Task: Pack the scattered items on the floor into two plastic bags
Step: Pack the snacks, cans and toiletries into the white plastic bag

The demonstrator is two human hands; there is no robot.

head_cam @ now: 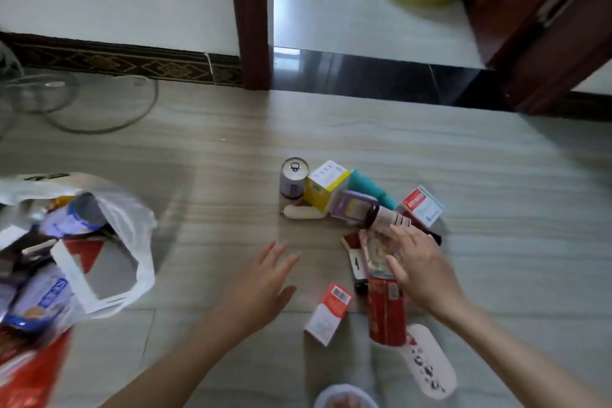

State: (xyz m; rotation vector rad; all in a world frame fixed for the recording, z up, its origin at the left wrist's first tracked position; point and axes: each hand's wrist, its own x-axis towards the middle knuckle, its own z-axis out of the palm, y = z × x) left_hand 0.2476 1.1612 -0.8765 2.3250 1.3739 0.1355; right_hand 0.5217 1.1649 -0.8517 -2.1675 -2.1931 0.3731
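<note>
Lying flat, red can (386, 311) long axis near-far, R hand (419, 270) above

soft daylight, motion blur, warped edges

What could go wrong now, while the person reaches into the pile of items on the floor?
1. The right hand reaches over the tight pile; it may knock the dark bottle against the upright can, which could tip and roll away.
2. The white plastic bag at the left looks already full, with its mouth sagging open; more items may spill out.
3. The left hand is open and holds nothing, so nothing steadies the bag.
</note>
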